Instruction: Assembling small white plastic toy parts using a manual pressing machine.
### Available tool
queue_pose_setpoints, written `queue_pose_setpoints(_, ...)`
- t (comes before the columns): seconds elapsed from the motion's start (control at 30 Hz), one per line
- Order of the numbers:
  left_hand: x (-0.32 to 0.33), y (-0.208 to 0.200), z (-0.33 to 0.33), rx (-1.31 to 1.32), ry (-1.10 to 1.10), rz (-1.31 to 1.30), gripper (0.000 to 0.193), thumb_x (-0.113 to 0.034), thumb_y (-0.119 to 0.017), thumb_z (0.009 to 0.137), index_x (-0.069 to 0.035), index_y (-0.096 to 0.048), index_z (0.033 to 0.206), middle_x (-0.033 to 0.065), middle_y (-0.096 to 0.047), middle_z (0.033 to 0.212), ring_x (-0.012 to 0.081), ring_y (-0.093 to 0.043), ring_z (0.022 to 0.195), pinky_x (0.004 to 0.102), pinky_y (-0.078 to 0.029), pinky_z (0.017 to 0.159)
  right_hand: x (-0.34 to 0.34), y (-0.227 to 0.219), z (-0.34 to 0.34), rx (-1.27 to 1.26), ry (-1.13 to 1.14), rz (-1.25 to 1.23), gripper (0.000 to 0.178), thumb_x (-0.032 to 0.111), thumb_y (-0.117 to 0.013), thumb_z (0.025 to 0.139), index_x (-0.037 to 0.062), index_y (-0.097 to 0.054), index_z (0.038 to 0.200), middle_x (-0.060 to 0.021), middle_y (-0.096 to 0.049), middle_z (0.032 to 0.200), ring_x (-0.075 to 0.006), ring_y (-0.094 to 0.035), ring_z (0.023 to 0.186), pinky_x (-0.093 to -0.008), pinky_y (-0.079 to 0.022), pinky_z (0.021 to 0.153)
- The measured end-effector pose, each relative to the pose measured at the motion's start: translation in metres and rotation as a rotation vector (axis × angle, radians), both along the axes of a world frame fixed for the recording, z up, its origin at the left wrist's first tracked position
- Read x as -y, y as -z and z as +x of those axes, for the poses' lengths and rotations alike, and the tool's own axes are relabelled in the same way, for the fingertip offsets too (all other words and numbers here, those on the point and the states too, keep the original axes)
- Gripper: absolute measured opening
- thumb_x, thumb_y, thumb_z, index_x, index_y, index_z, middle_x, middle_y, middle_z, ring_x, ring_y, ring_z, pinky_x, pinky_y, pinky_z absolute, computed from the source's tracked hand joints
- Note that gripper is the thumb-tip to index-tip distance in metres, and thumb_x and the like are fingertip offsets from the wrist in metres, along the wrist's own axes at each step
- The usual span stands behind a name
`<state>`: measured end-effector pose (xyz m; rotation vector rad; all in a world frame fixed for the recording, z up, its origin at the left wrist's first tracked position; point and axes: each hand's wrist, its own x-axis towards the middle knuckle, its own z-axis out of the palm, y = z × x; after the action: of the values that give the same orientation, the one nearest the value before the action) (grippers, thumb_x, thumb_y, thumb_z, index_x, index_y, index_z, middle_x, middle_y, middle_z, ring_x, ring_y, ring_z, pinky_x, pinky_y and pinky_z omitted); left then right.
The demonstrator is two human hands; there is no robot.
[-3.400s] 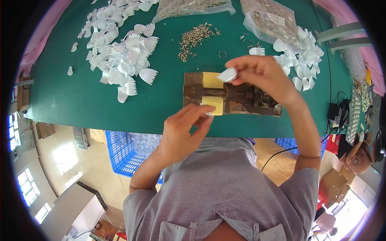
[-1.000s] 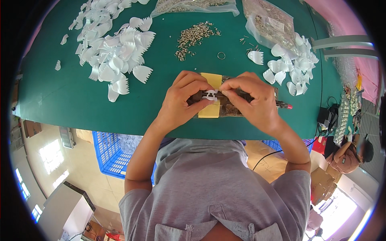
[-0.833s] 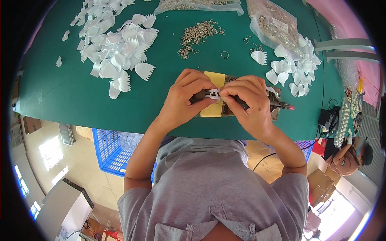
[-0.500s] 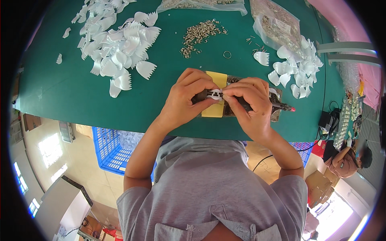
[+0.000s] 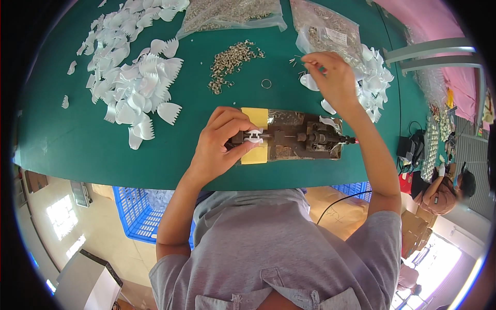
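My left hand [image 5: 219, 142] pinches a small white plastic hair-clip piece [image 5: 253, 136] at the left end of a dark metal bench fixture [image 5: 289, 147]. Beneath the piece, a yellow strip [image 5: 254, 156] lies across the fixture. My right hand [image 5: 333, 80] is raised at the upper right, thumb and index finger brought together beside a few thin metal pins [image 5: 293, 62]. Anything between those fingertips is too small to make out. One more white piece [image 5: 327, 122] rests on the fixture's right part. The right hand partly covers the white pieces [image 5: 376, 77] behind it.
A large heap of white toothed pieces [image 5: 150, 77] spreads at left. Small metal springs [image 5: 230, 62] and a ring [image 5: 266, 83] lie centrally on the green table [image 5: 119, 160]. Clear bags of metal parts [image 5: 232, 15] sit at the back. Blue baskets [image 5: 132, 219] stand below; a co-worker [image 5: 439, 194] is far right.
My right hand has left the white piece at the fixture and moved up and right to the pins. My left hand still holds the piece. The view has shifted slightly.
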<state>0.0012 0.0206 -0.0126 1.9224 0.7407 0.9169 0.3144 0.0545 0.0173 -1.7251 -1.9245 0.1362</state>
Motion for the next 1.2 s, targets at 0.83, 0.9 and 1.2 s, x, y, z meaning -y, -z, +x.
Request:
queue_pose_setpoints(0.83,0.003,0.003,-0.001,0.029,-0.036,-0.031,0.03,-0.007,-0.089,0.074,-0.005,-0.073,0.1,0.0073,-0.069,0.102,0.0276,-0.064,0.104,0.0379,-0.053,0.085,-0.004,-0.014,-0.039,-0.092,-0.199,-0.262,0.01,0.015,-0.071,0.094,0.0077,-0.072,0.1,-0.0051,-0.07,0.09,-0.0199,-0.071,0.081,-0.0345,-0.056,0.074)
queue_pose_setpoints(0.9,0.002,0.005,-0.001,0.029,-0.033,-0.015,0.03,-0.007,-0.089,0.074,-0.005,-0.073,0.1,0.0072,-0.069,0.102,0.0275,-0.064,0.104,0.0377,-0.053,0.085,-0.008,-0.008,-0.053,-0.138,-0.289,-0.299,0.01,0.016,-0.071,0.094,0.0089,-0.073,0.101,-0.0047,-0.07,0.091,-0.0214,-0.071,0.081,-0.0353,-0.056,0.075)
queue_pose_setpoints(1.2,0.002,0.003,0.0,0.036,-0.024,0.0,0.029,-0.007,-0.087,0.076,-0.004,-0.072,0.099,0.0077,-0.069,0.101,0.0282,-0.063,0.104,0.0387,-0.056,0.078,-0.038,0.022,-0.101,-0.042,-0.26,-0.125,0.013,0.022,-0.074,0.093,0.0097,-0.072,0.097,-0.0046,-0.069,0.092,-0.0248,-0.071,0.09,-0.0409,-0.057,0.075)
